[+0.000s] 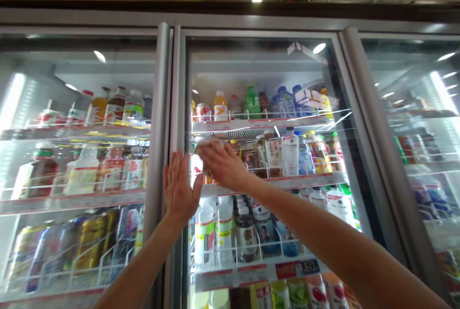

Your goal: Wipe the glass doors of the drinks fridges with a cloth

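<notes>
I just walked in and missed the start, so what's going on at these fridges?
A person's left hand lies against the frame of the middle glass door. The right hand is at that door too, with something, perhaps a cloth, under it; blur hides details. The door looks shut, with bottled drinks behind it.

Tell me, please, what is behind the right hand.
Behind the right hand is the middle glass door; through it, shelved bottles show around the hand. Whatever stands directly behind the hand is covered and cannot be seen.
</notes>
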Available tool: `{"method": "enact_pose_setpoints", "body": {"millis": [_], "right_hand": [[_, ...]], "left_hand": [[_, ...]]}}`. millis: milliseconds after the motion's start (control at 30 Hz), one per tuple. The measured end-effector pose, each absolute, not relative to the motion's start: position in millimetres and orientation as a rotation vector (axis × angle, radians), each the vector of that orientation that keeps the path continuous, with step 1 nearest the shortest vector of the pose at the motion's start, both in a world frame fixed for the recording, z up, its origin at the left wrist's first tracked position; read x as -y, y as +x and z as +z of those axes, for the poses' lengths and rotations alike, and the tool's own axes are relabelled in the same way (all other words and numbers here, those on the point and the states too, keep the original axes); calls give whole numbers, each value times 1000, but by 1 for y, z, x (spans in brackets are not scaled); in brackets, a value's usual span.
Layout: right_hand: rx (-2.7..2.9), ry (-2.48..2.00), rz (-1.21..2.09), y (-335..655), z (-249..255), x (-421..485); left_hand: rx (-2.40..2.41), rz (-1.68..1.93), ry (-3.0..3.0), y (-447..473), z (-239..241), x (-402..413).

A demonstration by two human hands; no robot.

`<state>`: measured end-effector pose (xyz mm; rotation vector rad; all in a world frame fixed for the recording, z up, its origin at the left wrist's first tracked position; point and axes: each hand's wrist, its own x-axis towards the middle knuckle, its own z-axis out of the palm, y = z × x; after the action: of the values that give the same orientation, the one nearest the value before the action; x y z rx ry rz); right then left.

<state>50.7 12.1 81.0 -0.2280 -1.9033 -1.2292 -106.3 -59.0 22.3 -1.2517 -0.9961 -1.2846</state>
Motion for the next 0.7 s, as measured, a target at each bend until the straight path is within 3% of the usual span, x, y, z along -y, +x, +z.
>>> {"method": "enact_pose_setpoints", "body": {"millis": [100,267,433,600,700], "right_hand": [[2089,121,-1464,60,53,-12],[1671,-510,-1096,93,43,-22],[1977,-170,-1350,126,0,-26],[1485,-644,-1069,164,-11,-40],[1795,-417,-1246,181,-33,-41]], "left_hand": [[984,-1220,-1254,-113,19,66],[958,-1138,-1289,-105,2,59],[940,-1011,-1365,-86,-32,40],[903,-968,-1396,-62,-54,26],[875,-955,-1427,-46,-60,20]]}}
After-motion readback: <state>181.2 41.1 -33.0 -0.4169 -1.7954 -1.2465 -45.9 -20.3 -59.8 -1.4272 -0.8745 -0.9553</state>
